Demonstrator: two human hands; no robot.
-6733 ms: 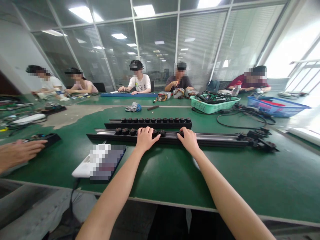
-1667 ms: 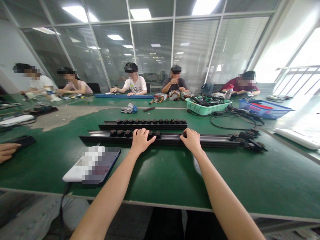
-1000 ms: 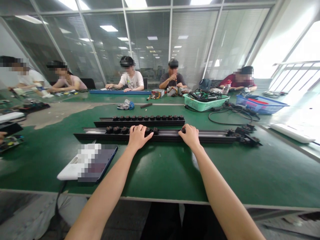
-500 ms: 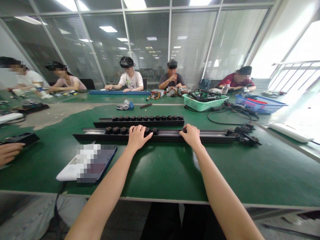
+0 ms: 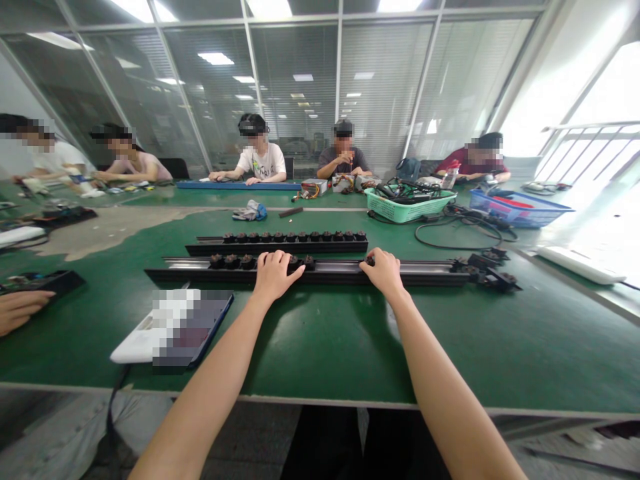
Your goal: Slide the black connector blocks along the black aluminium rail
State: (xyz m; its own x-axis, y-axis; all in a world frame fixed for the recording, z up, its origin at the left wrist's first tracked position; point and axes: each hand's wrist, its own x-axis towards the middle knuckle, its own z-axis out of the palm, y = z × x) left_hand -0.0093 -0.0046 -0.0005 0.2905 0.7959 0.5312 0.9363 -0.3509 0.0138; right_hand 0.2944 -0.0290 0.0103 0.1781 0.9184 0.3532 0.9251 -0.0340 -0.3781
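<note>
A long black rail (image 5: 335, 275) with a silvery channel lies across the green table. Several small black parts (image 5: 231, 261) sit in a row in its left half. My left hand (image 5: 273, 272) rests over that row, fingers spread on the parts and the thumb toward the right. Farther right, my right hand (image 5: 382, 270) has its thumb and fingers closed round a small black part (image 5: 370, 261) in the channel. Behind lies a shorter black rail (image 5: 277, 247), filled with similar parts. Loose black parts (image 5: 500, 279) lie at the right end of the front rail.
A phone (image 5: 213, 327) and a white device (image 5: 145, 339) lie at the front left, near another person's hand (image 5: 23, 310). Farther back are a green basket (image 5: 413, 209), a blue basket (image 5: 530, 215), cables and a glove (image 5: 250, 211). Several people sit around.
The black tray-like object beside the other person's hand at the left has shifted slightly right, with that hand. My own hands have not visibly moved.
</note>
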